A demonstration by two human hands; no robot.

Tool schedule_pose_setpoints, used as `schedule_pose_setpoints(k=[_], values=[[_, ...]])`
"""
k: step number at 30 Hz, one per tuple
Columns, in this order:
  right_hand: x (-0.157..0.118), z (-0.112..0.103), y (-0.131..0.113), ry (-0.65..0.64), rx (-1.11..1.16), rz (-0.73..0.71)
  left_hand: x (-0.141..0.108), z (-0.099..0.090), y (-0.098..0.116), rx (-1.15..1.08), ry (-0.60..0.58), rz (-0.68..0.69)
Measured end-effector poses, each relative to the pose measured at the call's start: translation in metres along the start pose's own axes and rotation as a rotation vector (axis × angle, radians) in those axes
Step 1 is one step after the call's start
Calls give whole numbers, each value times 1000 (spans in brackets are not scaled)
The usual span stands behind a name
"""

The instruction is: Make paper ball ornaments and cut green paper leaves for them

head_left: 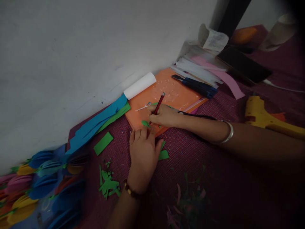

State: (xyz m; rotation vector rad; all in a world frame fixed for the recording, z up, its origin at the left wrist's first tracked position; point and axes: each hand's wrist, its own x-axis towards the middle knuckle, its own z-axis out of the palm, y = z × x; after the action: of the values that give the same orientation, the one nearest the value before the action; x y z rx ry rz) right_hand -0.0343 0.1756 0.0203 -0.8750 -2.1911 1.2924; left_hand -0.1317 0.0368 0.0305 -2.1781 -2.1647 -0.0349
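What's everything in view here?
Flat sheets: stacked, orange, centre
Slim pencil: one, red and black, over sheets
Cylindrical roll: one, white, sheets' far edge
Long strips: several, blue and green, left
Paper scraps: many, green, lower centre
Cutter knife: one, dark blue, sheets' right
Thin strips: several whitish, one pink, upper right
Flat slab: one, black, upper right
Glue gun: one, yellow, right
Layered paper shapes: many, multicoloured, lower left
Blurred objects: several, mixed, upper right
Checked cloth: one, maroon, underneath
Wall: one, whitish, behind
Right hand: one, gripping pencil
Left hand: one, sheets' edge
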Motion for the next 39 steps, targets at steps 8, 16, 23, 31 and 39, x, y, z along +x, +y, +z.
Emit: schedule_pose_setpoints(k=[8, 16, 23, 31, 39], values=[[0, 2, 6, 39, 68, -11, 0, 1, -1, 5, 10, 2], [-2, 2, 2, 77, 0, 5, 0, 2, -1, -5, 3, 1], [-2, 2, 2, 87, -31, -28, 0, 1, 1, -10, -9, -3], [0, 2, -2, 79, -123, -67, 0, 2, 1, -18, 4, 5], [0, 5, 2, 112, 41, -12, 0, 3, 0, -3, -7, 0]])
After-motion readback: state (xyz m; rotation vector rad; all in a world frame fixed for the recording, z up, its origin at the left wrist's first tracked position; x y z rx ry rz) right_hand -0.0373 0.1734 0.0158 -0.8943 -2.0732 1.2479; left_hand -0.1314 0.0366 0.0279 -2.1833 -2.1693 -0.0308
